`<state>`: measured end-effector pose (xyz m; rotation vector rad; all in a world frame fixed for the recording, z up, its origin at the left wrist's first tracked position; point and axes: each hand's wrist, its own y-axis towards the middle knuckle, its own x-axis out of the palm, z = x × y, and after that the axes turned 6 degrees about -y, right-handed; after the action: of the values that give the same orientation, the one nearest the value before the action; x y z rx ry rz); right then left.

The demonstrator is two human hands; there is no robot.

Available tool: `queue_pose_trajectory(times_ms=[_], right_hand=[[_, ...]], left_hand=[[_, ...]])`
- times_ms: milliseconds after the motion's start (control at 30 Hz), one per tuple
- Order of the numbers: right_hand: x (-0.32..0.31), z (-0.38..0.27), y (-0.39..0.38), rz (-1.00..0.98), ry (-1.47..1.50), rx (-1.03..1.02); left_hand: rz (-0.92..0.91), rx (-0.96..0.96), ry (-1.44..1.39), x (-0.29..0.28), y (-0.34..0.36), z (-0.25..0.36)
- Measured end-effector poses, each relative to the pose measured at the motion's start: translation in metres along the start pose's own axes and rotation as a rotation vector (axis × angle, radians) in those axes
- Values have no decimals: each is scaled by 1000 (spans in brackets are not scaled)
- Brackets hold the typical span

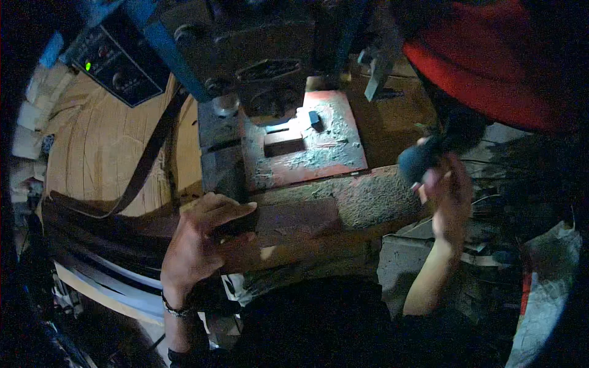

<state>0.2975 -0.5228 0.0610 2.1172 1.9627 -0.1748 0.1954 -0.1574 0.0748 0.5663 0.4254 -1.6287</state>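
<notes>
My right hand (448,184), at the right of the bench, is closed on a dark, rounded flat piece (417,162); it is blurred and its kind is unclear. My left hand (195,239) rests at the bench's front edge, thumb and index finger curved around something dark in shadow that I cannot make out. A dark brown flat strip (300,218) lies along the edge beside its fingertips. Beyond both hands, under a lamp, a scuffed red-and-green board (337,147) bears a small rectangular block (283,144) and a smaller dark blue piece (315,119).
A dark machine head (270,67) hangs just above the board. At upper left is a control box (123,67) with a green light. A wooden panel (98,135) and a dark strap (144,165) lie to the left. Red cloth (491,61) fills the upper right.
</notes>
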Motion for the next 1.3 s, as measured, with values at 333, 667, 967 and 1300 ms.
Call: queue_pose_trajectory(times_ms=[333, 667, 967, 1300], right_hand=[[100, -41, -31, -572, -378, -472], [97, -50, -28, -596, -561, -564], [109, -50, -36, -541, -490, -549], [80, -46, -25, -383, -256, -346]], left_hand=[[-12, 55, 62, -5, 0, 2], [-3, 71, 37, -3, -2, -6], [3, 87, -4, -4, 2, -2], [18, 113, 24, -2, 0, -5]])
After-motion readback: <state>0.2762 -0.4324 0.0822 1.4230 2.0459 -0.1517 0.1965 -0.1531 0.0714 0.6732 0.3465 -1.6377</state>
